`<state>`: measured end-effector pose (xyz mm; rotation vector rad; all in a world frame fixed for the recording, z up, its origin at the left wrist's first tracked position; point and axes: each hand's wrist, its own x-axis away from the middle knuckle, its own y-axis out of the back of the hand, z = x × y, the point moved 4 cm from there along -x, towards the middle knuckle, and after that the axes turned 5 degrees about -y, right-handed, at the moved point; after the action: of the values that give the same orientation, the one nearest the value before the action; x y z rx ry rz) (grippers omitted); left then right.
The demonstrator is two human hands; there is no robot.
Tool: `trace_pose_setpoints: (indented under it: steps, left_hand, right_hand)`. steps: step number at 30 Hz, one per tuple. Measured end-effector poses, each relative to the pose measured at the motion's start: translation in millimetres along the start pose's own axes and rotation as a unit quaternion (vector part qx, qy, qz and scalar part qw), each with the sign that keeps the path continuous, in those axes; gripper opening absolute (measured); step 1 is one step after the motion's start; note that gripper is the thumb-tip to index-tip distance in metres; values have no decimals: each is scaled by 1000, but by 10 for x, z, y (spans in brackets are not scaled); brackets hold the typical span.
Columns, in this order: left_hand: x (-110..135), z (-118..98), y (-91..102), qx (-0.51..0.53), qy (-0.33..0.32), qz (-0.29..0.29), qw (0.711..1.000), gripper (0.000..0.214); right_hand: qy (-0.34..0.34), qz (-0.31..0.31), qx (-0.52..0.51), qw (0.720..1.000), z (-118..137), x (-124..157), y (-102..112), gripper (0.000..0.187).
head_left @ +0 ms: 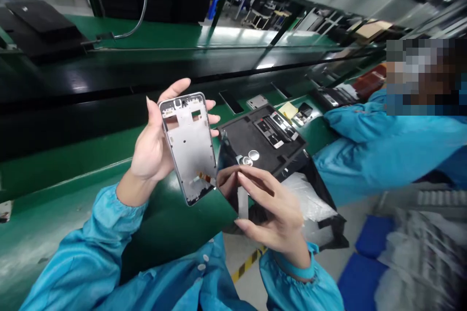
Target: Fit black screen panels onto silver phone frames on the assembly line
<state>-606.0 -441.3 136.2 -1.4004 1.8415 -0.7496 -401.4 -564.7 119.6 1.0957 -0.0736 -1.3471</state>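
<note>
My left hand (148,150) is closed round the edges of a silver phone frame (191,143), held upright with its bare inner face toward me. A dark, glossy phone screen (226,167) is in my right hand (279,209), pinched between thumb and fingers along its edge. The screen stands tilted right beside the frame's lower right side. An orange-brown flex cable (206,178) reaches from the screen's side across the lower part of the frame. Just beyond the screen lies a black tray (237,133) with round silver discs (251,157) on it.
Small black and silver parts (276,129) sit in the tray. Past it are a dark phone panel (231,102) and a yellow note pad (288,110). A co-worker's blue sleeve (379,155) is at right. Clear plastic wrap (306,197) hangs by the green bench (156,238).
</note>
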Motion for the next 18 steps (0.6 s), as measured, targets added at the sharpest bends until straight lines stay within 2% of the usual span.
trace_pose_setpoints:
  steps: [4,8,13,15,18]
  left_hand:
    - [-50,-28,76,-14,-22,-10,1000,62]
    - [-51,-67,99,-20,-48,20,998,54]
    - [-59,-65,94,-29,-33,14,999,51]
    - [-59,-59,94,-46,-30,22,998,49]
    - [-58,-56,103,-93,-53,71,992,42]
  right_hand:
    - [-3,24,35,999,-13,14,26,63]
    - [2,37,47,998,-2,-10,49,62]
    - [2,46,36,998,17,-108,-10,61]
    - [1,34,20,999,29,-168,-81,62]
    - [-17,-19,-19,999,37,-260,-211,67]
